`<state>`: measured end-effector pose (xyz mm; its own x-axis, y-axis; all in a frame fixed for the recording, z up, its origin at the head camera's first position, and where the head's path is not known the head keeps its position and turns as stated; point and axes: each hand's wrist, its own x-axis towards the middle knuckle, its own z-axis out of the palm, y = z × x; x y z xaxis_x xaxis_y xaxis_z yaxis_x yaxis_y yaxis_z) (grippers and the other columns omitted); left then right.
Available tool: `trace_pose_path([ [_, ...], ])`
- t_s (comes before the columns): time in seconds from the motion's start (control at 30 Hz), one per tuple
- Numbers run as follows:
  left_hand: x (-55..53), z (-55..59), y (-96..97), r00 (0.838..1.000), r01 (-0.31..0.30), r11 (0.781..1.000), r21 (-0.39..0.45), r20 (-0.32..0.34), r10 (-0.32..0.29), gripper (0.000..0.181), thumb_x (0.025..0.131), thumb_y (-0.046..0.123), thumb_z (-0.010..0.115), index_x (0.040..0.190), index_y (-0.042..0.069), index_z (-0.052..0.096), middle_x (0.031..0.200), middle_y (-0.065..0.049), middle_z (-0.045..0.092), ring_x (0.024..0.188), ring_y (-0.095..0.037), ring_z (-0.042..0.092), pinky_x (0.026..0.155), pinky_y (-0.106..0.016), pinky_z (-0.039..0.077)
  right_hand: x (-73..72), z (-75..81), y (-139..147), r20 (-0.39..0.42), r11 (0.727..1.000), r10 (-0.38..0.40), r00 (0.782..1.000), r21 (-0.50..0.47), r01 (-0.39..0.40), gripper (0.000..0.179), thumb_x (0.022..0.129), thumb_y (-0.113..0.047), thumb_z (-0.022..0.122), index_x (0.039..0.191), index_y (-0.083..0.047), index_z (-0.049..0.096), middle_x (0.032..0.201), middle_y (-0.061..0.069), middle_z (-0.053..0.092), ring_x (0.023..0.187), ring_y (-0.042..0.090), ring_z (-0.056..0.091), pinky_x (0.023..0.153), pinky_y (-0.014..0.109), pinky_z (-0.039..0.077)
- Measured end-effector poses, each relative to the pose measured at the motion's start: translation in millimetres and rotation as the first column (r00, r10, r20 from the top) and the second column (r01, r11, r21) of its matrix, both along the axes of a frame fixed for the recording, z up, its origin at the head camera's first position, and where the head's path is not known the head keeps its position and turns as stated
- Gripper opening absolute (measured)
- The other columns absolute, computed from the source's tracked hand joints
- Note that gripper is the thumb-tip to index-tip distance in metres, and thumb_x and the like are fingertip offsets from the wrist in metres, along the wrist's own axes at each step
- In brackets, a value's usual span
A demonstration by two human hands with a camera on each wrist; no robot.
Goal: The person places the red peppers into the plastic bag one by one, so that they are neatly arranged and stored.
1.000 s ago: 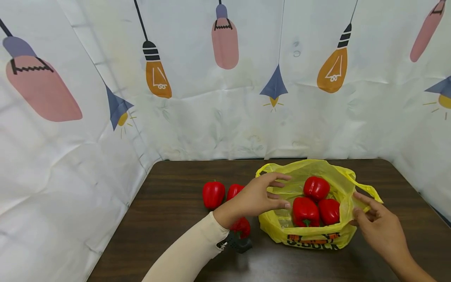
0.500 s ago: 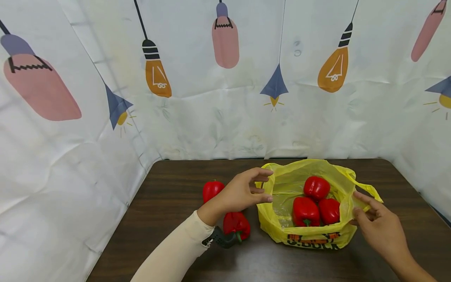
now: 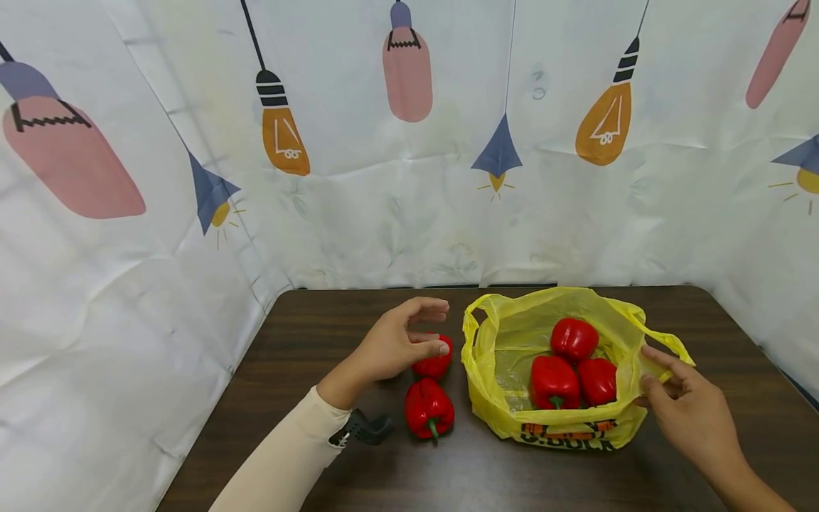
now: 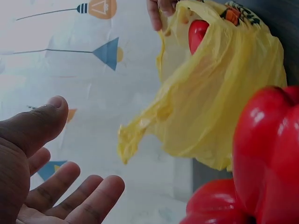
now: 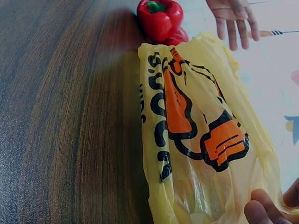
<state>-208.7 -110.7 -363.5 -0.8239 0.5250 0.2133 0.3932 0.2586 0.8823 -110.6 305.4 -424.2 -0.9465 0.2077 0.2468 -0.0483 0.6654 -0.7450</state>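
My left hand (image 3: 384,345) was unclenched and released, fingers loosely bent, thumb apart, just left of the bag (image 3: 495,419). In the head view it covered part of the back pepper (image 3: 435,365); the left wrist view put my fingers clear of the peppers there, palm cut off by the frame. My right hand (image 3: 694,409) pinched the bag's right rim between thumb and fingers, some fingertips lost behind plastic; the right wrist view caught only bits of it at the corner.

Three peppers (image 3: 554,384) sat inside the bag, bunched right of its middle, the rightmost partly covered by plastic. Left wrist view: just a slice of one through the mouth.

Front pepper (image 3: 429,409) lay on the surface (image 3: 512,483) near the bag, stem toward me. Couldn't tell if it touched the back pepper. Both loose ones ran off the left wrist frame; in the right wrist view one was mostly hidden.

Lettering (image 5: 161,116) was only partly legible from the head, small print too warped to read. Dark strap (image 3: 367,429) on my left wrist, details unclear.
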Motion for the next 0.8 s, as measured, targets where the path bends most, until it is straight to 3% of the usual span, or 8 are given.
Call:
trace_pose_path([
  [0.3,-2.4,-5.7,-26.0,0.996,-0.084,0.995,-0.058,-0.033,0.082,0.061,0.087,0.02,0.085,0.141,0.02,0.057,0.138,0.003,0.06,0.127,-0.024,0.059,0.097,-0.041,0.055,-0.4,0.4,-0.9,0.006,1.0,-0.005,1.0,0.003,0.005,0.045,0.105,-0.016,0.058,0.147,-0.001,0.053,0.072,0.008,0.07,0.063,0.008,0.07,0.037,0.032,0.034],
  [0.57,-6.7,-15.4,-47.3,0.992,-0.13,0.99,-0.054,-0.002,0.13,0.064,0.086,0.012,0.085,0.142,0.016,0.056,0.139,0.0,0.059,0.127,-0.027,0.058,0.096,-0.037,0.056,-0.5,-0.1,-1.3,-0.006,1.0,-0.009,1.0,-0.002,0.009,0.045,0.104,-0.015,0.059,0.146,0.0,0.054,0.07,0.008,0.069,0.062,0.008,0.069,0.038,0.032,0.033],
  [0.8,-9.7,-21.6,-63.8,0.989,-0.149,0.986,-0.076,-0.031,0.147,0.063,0.088,0.012,0.083,0.144,0.013,0.054,0.14,-0.004,0.058,0.128,-0.032,0.058,0.101,-0.047,0.052,-0.4,-0.8,-1.3,-0.014,1.0,-0.009,1.0,0.006,0.009,0.044,0.104,-0.014,0.06,0.145,0.0,0.055,0.071,0.007,0.071,0.061,0.009,0.069,0.038,0.031,0.033],
])
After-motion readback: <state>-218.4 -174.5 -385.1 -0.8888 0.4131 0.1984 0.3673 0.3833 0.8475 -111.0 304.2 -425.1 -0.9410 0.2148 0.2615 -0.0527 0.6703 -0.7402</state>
